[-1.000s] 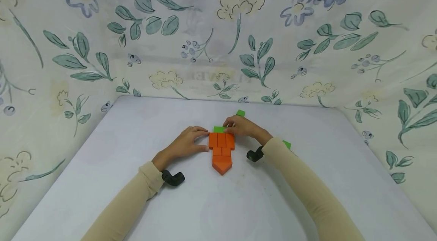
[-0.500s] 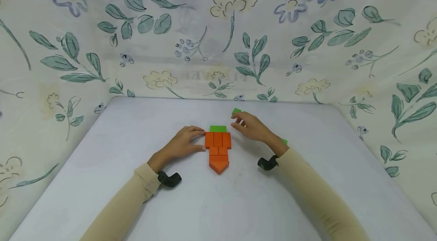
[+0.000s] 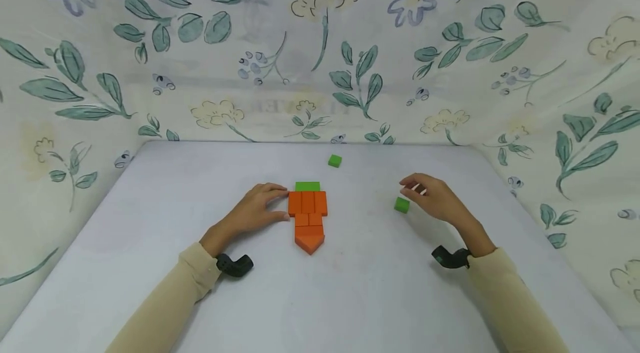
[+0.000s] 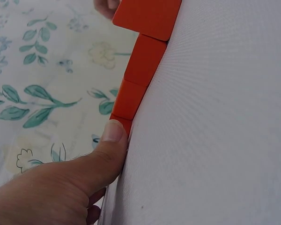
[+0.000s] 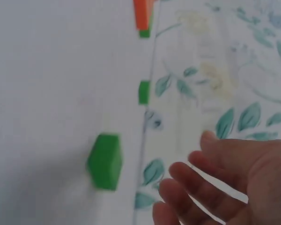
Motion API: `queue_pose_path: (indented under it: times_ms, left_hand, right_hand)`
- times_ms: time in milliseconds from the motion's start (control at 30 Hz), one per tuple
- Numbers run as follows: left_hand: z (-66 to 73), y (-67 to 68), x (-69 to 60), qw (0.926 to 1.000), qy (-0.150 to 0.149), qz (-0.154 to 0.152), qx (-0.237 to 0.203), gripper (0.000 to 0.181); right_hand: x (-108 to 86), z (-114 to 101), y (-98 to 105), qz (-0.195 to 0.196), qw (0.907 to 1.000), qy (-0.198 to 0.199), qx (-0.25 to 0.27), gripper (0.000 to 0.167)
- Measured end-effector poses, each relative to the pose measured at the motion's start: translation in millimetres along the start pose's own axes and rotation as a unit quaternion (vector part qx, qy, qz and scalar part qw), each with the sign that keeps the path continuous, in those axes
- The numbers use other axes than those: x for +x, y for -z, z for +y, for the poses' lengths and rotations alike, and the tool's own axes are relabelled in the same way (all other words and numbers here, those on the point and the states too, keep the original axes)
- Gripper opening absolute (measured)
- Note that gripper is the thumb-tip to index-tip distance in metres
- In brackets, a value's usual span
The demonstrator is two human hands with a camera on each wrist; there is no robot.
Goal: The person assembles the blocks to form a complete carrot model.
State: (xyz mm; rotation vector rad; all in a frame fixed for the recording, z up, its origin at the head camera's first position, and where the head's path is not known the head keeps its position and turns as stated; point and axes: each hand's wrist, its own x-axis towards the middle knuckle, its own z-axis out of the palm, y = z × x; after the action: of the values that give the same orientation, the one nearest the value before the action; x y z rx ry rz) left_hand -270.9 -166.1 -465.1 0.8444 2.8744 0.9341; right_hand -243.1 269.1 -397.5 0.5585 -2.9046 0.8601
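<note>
Orange blocks (image 3: 308,219) lie together on the table, the lowest one ending in a point towards the near edge. A flat green block (image 3: 307,186) sits against their far side. My left hand (image 3: 250,210) rests at the left side of the orange group; in the left wrist view its thumb (image 4: 113,133) touches an orange block's side. To the right, my right hand (image 3: 434,197) hovers beside a small green block (image 3: 402,204), fingers loosely bent and nothing in them. In the right wrist view a gap separates the fingers from that block.
Another small green block (image 3: 335,160) lies near the table's far edge. The white table (image 3: 360,297) meets a floral cloth (image 3: 280,53) at the back and sides. A black camera (image 3: 235,266) sits at the left wrist, another black camera (image 3: 451,257) at the right.
My right hand has left the green block at the orange group and moved right, to the small green block there. The left hand stays beside the orange blocks. The head view has shifted.
</note>
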Motion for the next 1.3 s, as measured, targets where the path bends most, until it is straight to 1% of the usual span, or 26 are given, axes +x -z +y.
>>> queue_pose_path:
  times_ms: [33,100,233,333,433,533,667,800,1000,1200,1300]
  left_hand:
    - [-0.3,1.2,-0.8,1.0,0.002,0.002,0.001,0.063]
    - [-1.4,2.5,-1.7,1.0,0.003,0.006,0.001,0.063]
    - [-2.4,1.9,-1.7,1.0,-0.002,0.004,-0.005,0.062]
    - [-2.9,-0.1,-0.9,1.0,-0.007,0.002,-0.004,0.063]
    - [-3.0,-1.6,-0.2,0.9999,-0.009,0.007,-0.003,0.063]
    - [-3.0,-1.4,0.8,0.9999,-0.012,0.01,-0.001,0.063]
    - [-2.8,-0.4,0.4,0.9999,-0.008,0.006,0.0,0.063]
    - [-2.8,-1.2,-0.3,1.0,-0.004,-0.001,-0.004,0.063]
    - [-4.2,-0.3,-1.3,1.0,-0.003,-0.001,-0.006,0.064]
    - [-3.7,-0.1,-2.1,1.0,0.002,-0.003,-0.009,0.064]
    - [-3.8,-1.5,-1.6,1.0,-0.002,-0.002,-0.006,0.064]
  right_hand:
    - [-1.8,6.2,-0.4,-0.011,0.9999,-0.003,0.004,0.025]
    - [-4.6,16.6,-1.8,-0.037,0.9992,0.003,0.013,0.029]
    - [-7.6,31.2,-4.3,-0.092,0.9951,0.031,0.013,0.046]
    - [-7.5,37.5,-5.5,-0.119,0.9915,0.052,0.002,0.05]
    - [-6.5,40.3,-6.2,-0.118,0.9917,0.052,-0.004,0.045]
    - [-6.0,40.8,-5.6,-0.107,0.9937,0.031,-0.005,0.038]
    - [-7.4,40.4,-5.1,-0.101,0.9949,0.006,0.004,0.034]
    - [-10.0,44.2,-6.1,-0.104,0.9944,-0.002,0.02,0.036]
    - [-8.0,50.2,-7.2,-0.104,0.9937,-0.016,0.036,0.035]
    - [-8.1,50.4,-10.0,-0.096,0.9936,-0.033,0.049,0.035]
    - [-8.1,49.9,-12.6,-0.085,0.9942,-0.04,0.053,0.036]
